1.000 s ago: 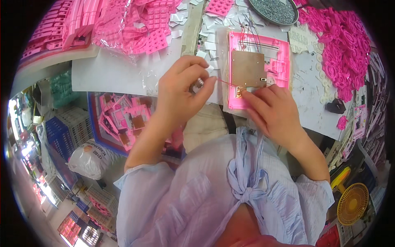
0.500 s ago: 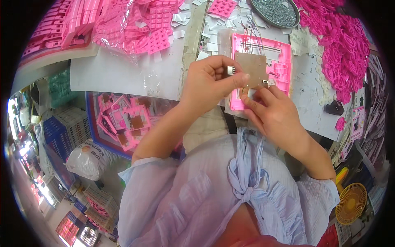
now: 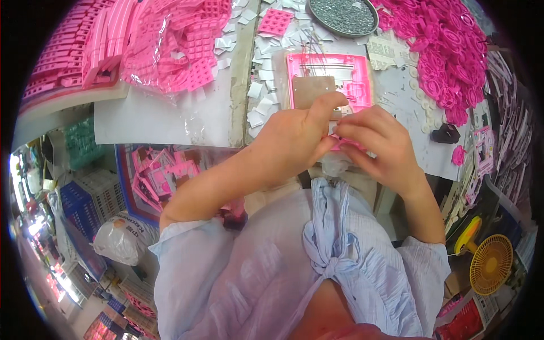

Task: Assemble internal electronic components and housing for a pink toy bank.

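A pink plastic housing (image 3: 366, 85) lies on the table in front of me. On it rests a flat brown circuit board (image 3: 310, 92), with thin wires (image 3: 313, 54) running up at the far end. Over the board's near right corner, my left hand (image 3: 300, 135) is closed with its thumb side toward my right hand. My right hand (image 3: 378, 139) has its fingertips pinched together above the housing's near edge, almost meeting the left fingers. Whatever sits between the fingertips is small and mostly covered, so I cannot make it out.
Beyond the housing stands a round dish of small metal screws (image 3: 343, 16). White paper pieces (image 3: 262, 106) are scattered to its left, beside bagged pink keypads (image 3: 198, 34). Pink rings (image 3: 447, 56) pile up at right, near a black piece (image 3: 445, 134). A blue-rimmed bin (image 3: 122, 175) holds pink parts.
My left hand has moved down from the board's middle to its near right corner, and the white pinned part it held no longer shows. The right fingers have lifted off the board. The whole view has shifted.
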{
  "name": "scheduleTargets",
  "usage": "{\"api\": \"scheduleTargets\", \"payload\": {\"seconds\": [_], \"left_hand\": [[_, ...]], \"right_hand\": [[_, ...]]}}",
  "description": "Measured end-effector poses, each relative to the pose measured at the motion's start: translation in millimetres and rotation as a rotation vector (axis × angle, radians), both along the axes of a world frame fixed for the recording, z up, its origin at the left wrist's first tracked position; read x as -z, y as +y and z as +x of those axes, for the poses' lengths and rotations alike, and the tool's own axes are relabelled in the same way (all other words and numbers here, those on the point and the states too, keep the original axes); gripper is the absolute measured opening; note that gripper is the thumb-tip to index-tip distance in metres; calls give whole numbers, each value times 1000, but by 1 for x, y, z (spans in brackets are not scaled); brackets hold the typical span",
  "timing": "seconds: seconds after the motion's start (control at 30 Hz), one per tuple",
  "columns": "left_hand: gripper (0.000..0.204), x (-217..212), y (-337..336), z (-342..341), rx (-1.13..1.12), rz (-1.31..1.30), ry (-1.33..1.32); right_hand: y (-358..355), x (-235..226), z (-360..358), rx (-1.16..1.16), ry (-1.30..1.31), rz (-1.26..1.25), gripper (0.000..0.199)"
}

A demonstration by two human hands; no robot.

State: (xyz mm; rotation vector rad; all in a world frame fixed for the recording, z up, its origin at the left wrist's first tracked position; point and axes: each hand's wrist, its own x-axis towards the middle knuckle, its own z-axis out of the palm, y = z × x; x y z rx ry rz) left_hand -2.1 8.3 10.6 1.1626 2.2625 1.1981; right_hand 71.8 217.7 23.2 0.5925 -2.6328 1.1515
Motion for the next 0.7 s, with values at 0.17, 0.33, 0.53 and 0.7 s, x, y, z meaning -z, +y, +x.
{"api": "scheduleTargets", "payload": {"seconds": [0.17, 0.33, 0.53, 0.7], "left_hand": [[35, -7, 15, -34, 213, -14, 138], [19, 18, 62, -38, 463, 35, 536], [20, 15, 74, -37, 257, -152, 102], [54, 5, 40, -13, 3, 199, 120]], "right_hand": [[0, 4, 22, 102, 41, 143, 25], [-30, 17, 57, 130, 3, 39, 24], [-15, 24, 61, 242, 21, 68, 22], [17, 9, 41, 133, -106, 326, 26]]}}
